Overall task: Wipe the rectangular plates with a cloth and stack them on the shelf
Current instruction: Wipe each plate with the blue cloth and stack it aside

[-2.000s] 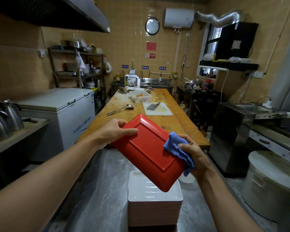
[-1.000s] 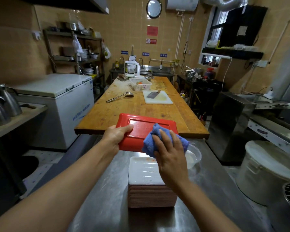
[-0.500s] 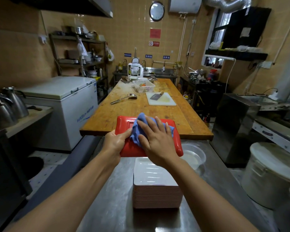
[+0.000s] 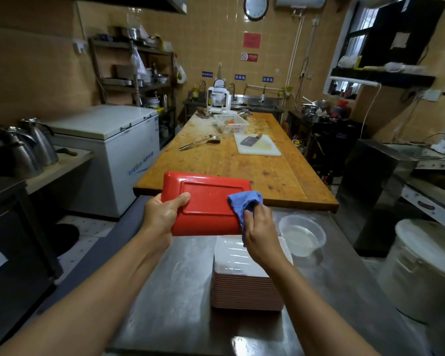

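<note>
In the middle of the frame, two bare hands hold a red rectangular plastic plate up in the air. Its back side faces the camera, and you can see the raised rim of its foot.

The left hand is clamped on the plate's left end. The thumb lies on the back side and the fingers are hidden behind the plate.

The right hand is closed around a small blue cloth. It presses the cloth against the right end of the plate, near the lower right corner.

Just below the plate, in the lower middle of the frame, a tall stack of rectangular plates stands on a shiny steel worktop. The top plate of the stack shows a white inside, and the edges below it look pinkish. The right hand and wrist cover part of the stack.

To the right of the stack sits a clear round plastic tub with some water in it.

Behind the hands, a long wooden worktop runs toward the far wall. On it lie a metal ladle, a white cutting board with a cleaver, and a white plastic basket.

At the left of the frame stands a white chest freezer. A metal shelf rack with kitchen things is in the upper left, against the tiled wall.
</note>
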